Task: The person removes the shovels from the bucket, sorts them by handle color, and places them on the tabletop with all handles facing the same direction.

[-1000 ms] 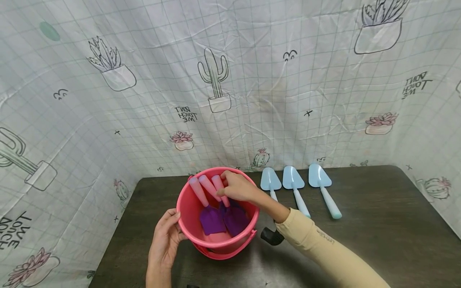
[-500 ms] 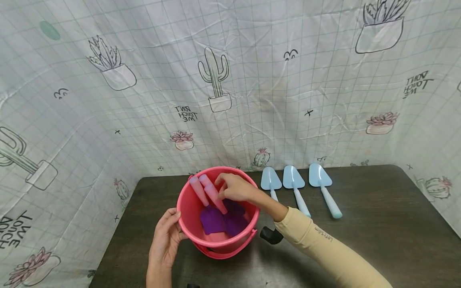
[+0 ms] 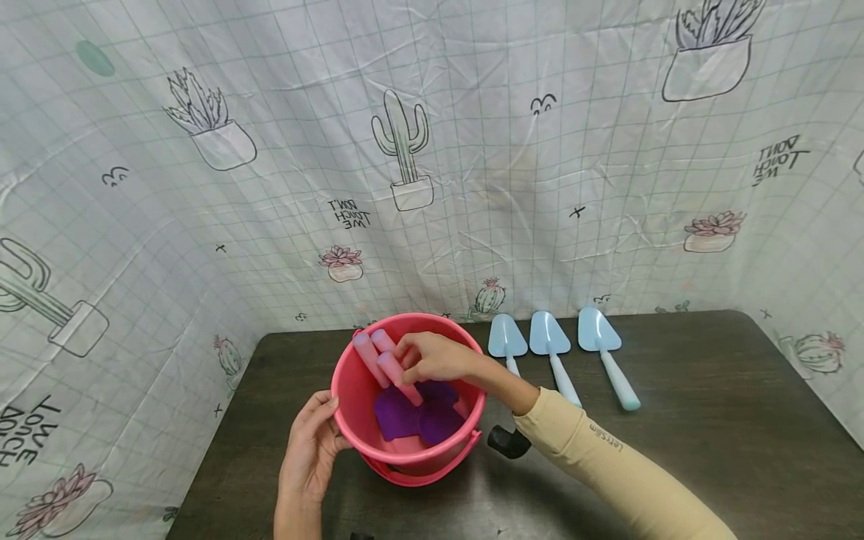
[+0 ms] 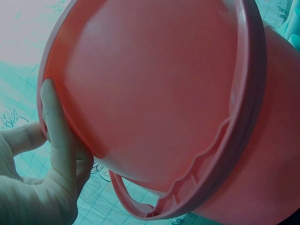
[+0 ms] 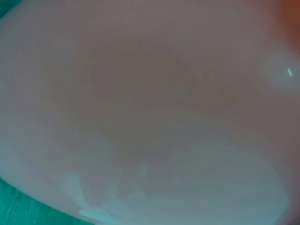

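A pink bucket (image 3: 347,435) stands on the dark table with several toy shovels in it, pink handles up and purple blades down. My left hand (image 3: 312,442) grips the bucket's left rim; in the left wrist view, the fingers of that hand (image 4: 56,154) lie over the rim. Reaching in from the right, my right hand (image 3: 437,358) pinches the handle of the rightmost shovel (image 3: 400,379). Two other shovel handles (image 3: 370,360) lean against the bucket's back left wall. The right wrist view is filled by the bucket's blurred pink side (image 5: 140,108), hiding that hand.
Three light blue trowels lie in a row to the right of the bucket: a near one (image 3: 506,337), a middle one (image 3: 552,341) and a far one (image 3: 605,349). A patterned cloth (image 3: 472,187) hangs behind the table (image 3: 709,420). The bucket's handle (image 3: 432,478) hangs at its front.
My right hand has shifted a little left and down inside the bucket, and the rightmost shovel's handle has swung left towards the others. The left hand and bucket have stayed in place.
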Tool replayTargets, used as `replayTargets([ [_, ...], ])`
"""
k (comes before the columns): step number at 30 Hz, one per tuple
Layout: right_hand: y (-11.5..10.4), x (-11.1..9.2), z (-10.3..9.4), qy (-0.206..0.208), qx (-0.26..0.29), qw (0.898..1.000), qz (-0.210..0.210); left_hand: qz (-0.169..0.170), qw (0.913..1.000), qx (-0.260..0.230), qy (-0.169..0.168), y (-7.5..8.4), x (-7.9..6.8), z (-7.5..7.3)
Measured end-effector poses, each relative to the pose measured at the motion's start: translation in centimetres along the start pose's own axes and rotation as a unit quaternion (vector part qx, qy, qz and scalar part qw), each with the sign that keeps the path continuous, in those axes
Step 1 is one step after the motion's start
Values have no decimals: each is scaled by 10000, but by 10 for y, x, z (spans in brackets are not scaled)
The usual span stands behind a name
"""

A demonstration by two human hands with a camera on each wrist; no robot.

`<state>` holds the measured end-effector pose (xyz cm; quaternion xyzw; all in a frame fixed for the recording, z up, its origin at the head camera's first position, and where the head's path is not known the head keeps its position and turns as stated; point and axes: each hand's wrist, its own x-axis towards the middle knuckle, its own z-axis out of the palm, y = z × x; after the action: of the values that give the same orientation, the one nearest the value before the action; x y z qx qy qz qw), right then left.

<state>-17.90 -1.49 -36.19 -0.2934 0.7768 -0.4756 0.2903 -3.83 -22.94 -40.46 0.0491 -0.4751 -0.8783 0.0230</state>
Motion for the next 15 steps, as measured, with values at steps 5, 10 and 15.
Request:
replayTargets([
  [5, -2, -1, 0, -212, 179, 9991, 323, -66, 9999, 111, 110, 1, 0, 0],
  [10, -4, -1, 1, -385, 233, 9974, 555, -49, 9999, 99, 86, 0, 0, -1],
  [15, -2, 1, 1, -470, 372, 9960, 664, -19, 9999, 74, 65, 0, 0, -1],
])
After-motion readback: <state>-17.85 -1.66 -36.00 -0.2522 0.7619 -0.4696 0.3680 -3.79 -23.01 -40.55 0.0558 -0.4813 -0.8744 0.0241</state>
